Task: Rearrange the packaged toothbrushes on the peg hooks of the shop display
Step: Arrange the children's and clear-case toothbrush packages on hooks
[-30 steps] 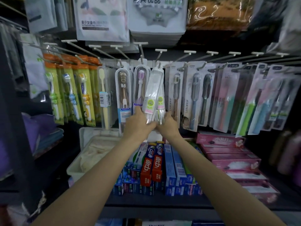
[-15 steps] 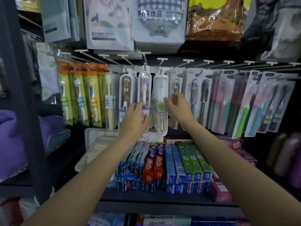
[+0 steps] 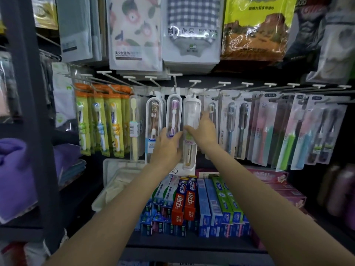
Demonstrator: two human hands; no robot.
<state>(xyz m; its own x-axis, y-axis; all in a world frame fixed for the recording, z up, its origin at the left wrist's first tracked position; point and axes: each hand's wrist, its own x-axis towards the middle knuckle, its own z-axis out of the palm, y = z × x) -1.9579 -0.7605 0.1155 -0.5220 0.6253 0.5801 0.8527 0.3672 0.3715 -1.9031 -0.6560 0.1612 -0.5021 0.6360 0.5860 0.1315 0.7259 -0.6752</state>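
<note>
Two bare arms are reaching up to a row of packaged toothbrushes hanging on peg hooks (image 3: 194,87). The right hand (image 3: 204,129) is holding the white toothbrush pack (image 3: 190,116) in the middle of the row, with its thumb in front and its fingers going round the right edge. That pack is hanging straight down from its hook. The left hand (image 3: 167,144) is resting against the bottom of the purple toothbrush pack (image 3: 173,114) just to the left; I cannot tell if its fingers are gripping it. Toothpaste boxes (image 3: 192,204) are sitting on the shelf (image 3: 192,246) below the hands
</note>
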